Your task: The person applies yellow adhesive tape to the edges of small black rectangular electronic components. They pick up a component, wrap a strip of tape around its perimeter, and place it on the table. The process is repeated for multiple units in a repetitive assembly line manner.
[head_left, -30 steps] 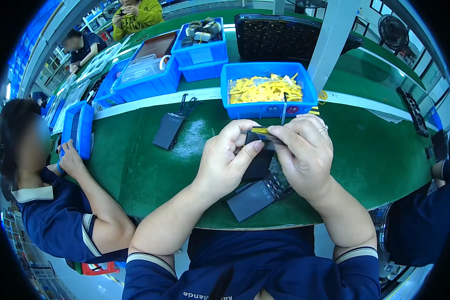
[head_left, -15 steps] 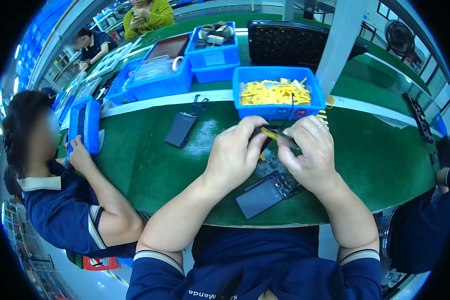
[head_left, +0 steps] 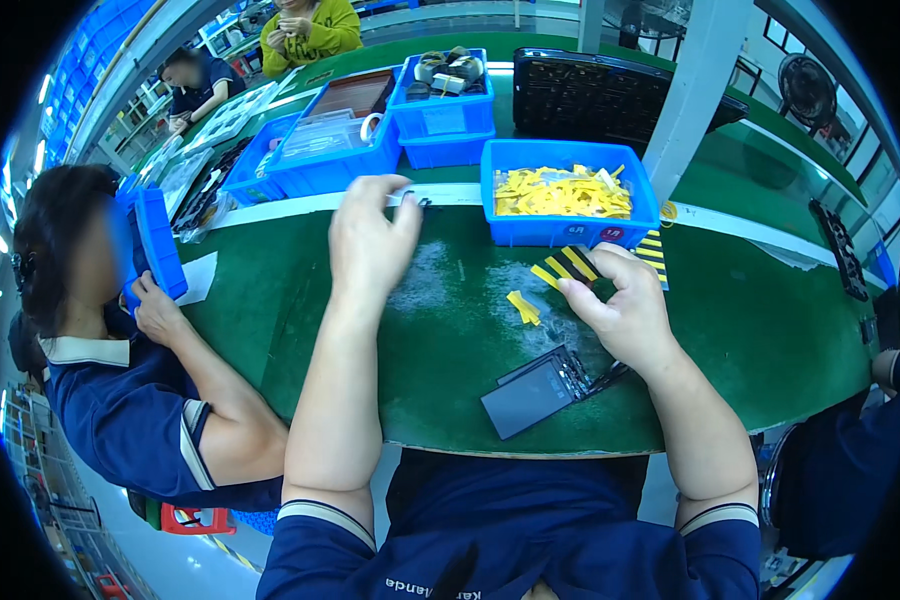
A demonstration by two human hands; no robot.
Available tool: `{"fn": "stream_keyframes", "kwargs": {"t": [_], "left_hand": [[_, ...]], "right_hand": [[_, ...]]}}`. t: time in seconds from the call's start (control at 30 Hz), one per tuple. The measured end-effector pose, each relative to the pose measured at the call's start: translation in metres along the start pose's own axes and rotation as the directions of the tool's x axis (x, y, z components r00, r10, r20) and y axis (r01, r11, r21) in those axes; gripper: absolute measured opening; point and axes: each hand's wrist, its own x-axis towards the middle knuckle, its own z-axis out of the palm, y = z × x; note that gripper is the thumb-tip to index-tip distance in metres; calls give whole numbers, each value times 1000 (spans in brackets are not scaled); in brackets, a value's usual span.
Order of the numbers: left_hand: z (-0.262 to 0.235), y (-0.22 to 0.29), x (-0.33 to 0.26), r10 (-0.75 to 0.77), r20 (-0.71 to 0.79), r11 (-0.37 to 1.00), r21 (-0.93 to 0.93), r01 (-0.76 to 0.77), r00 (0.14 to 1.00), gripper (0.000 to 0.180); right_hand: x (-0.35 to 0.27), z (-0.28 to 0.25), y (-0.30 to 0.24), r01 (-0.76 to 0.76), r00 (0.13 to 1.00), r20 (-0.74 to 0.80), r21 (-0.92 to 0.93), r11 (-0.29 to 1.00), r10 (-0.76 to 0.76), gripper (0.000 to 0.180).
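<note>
My left hand (head_left: 370, 235) is over the far side of the green table, fingers curled toward the thumb. Small dark and grey bits (head_left: 417, 200) show at its fingertips, but what it grips is mostly hidden. In my right hand (head_left: 625, 305), thumb and fingers pinch a dark sheet with yellow strips (head_left: 567, 266) across it, in front of a blue bin of yellow pieces (head_left: 562, 192). Between the hands a few loose yellow strips (head_left: 523, 308) lie on the table. Nearer me rests a flat dark-grey case with black wires (head_left: 530, 397), below my right hand.
A striped yellow sheet (head_left: 652, 258) lies right of the bin. Blue bins (head_left: 445, 112) with parts stand at the back, near a black panel (head_left: 590, 95) and a grey post (head_left: 695, 100). At left a co-worker (head_left: 160, 400) holds a tilted blue bin (head_left: 160, 245).
My hands have parted: the left has moved away to the far left, over where another dark case lay. The right keeps the striped sheet. The co-worker's blue bin is tilted more.
</note>
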Motion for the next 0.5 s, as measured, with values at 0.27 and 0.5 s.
{"fn": "stream_keyframes", "kwargs": {"t": [0.27, 0.5], "left_hand": [[9, 67, -37, 351, 293, 775, -624, -100, 889, 19], [17, 63, -38, 154, 631, 418, -739, 529, 760, 17]], "right_hand": [[2, -7, 4, -16, 991, 136, 45, 999, 9, 22], [2, -3, 12, 85, 994, -79, 127, 988, -75, 15]]}}
